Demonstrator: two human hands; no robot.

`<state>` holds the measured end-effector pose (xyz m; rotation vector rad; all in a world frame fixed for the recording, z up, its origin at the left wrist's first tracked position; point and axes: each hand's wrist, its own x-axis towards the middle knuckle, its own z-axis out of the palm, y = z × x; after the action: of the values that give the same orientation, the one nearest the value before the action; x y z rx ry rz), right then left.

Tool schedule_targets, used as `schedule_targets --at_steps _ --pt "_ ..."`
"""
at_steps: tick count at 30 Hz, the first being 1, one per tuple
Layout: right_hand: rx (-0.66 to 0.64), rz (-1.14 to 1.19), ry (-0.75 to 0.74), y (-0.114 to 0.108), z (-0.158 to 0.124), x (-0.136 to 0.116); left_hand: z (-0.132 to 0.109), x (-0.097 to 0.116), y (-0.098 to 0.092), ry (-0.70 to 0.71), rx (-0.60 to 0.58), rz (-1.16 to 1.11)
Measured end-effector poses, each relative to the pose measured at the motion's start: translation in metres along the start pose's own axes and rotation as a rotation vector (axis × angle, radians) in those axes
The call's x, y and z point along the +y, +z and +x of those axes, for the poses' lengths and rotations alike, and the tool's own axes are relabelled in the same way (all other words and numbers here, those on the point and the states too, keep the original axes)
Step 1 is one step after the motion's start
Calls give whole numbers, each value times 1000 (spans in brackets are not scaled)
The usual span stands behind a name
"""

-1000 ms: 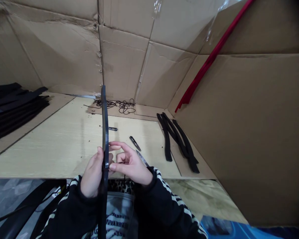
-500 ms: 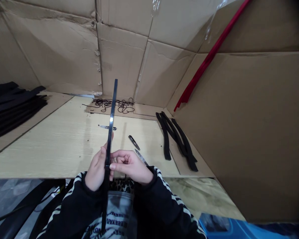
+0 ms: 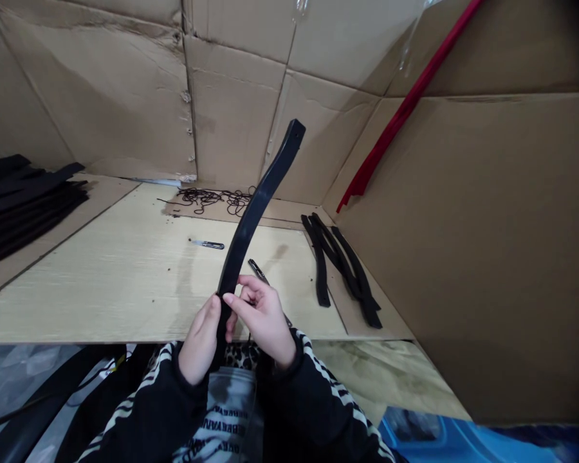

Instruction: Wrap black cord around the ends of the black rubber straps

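A long, curved black strip [image 3: 251, 218] rises from between my hands, its broad face toward me and its far end, with a small hole, leaning up and right. My left hand [image 3: 200, 337] is closed around its lower part from the left. From the right, my right hand [image 3: 265, 318] pinches the same stretch, thumb on the face and fingers curled behind. The strip's lower end is hidden by my hands and sleeves. Beyond my right hand lies a dark thread snipper [image 3: 258, 270]; a pale blade beneath it is mostly covered by that hand.
Another snipper [image 3: 207, 244] lies mid-table. Several black strips [image 3: 322, 276] rest at the right, and a pile of them [image 3: 29, 206] at the left. Tangled dark cord [image 3: 207, 199] sits at the back. Cardboard walls [image 3: 487, 244] enclose the table [image 3: 101, 283]; a red strip [image 3: 400, 128] hangs right.
The black strip has turned from edge-on to broad face toward me, and its top has swung up and right. Both hands still hold it, with the right slightly higher.
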<state>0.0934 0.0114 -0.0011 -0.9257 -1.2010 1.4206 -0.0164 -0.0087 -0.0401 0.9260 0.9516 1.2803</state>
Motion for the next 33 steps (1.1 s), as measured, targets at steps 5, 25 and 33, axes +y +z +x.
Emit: schedule_targets --at_steps 5,25,33 --pt "-55 -87 16 -2 -1 -1 -4 7 5 -124 -99 -90" --pt "-339 -117 60 -16 -11 -15 -14 16 -6 -445 -534 -456" --pt "-294 -107 21 -14 -12 -13 -6 7 -12 -423 -754 -469"
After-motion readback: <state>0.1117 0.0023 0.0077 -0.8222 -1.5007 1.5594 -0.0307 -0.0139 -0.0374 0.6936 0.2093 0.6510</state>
